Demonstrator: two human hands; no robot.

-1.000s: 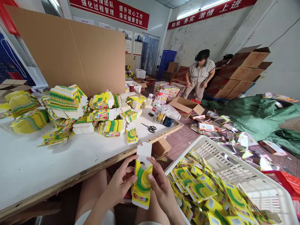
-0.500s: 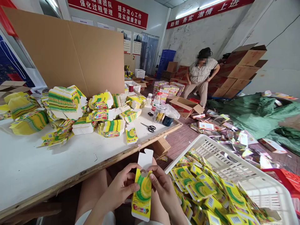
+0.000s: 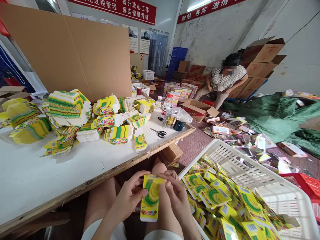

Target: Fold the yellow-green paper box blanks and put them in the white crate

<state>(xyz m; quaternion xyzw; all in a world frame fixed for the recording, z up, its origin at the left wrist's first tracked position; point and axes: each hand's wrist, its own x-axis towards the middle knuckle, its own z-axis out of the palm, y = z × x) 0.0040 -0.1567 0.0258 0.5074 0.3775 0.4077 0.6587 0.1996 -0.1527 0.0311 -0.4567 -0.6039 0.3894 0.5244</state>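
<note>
My left hand [image 3: 131,191] grips a small yellow and green printed carton [image 3: 150,201] by its left side, thumb on the front face. The carton stands upright over my knees, and its top flap lies folded down. At the upper right corner is my right hand [image 3: 176,191], its fingers on the top edge and a blurred yellow part beside the thumb. To the right, a white plastic crate [image 3: 212,148] holds many similar yellow cartons [image 3: 215,196]. Stacks of flattened yellow cartons [image 3: 118,134] lie on the white table [image 3: 75,176].
Black-handled scissors [image 3: 160,133], a glass jar [image 3: 170,118], a dark mug [image 3: 178,125] and a bottle [image 3: 166,105] stand near the table's right end. A large cardboard sheet [image 3: 100,60] rises behind the stacks. A co-worker [image 3: 225,80] bends over beside an open box [image 3: 198,110].
The carton's raised white top flap has been folded down over its opening. My right hand has moved up to the top edge. The co-worker has bent lower and shifted right.
</note>
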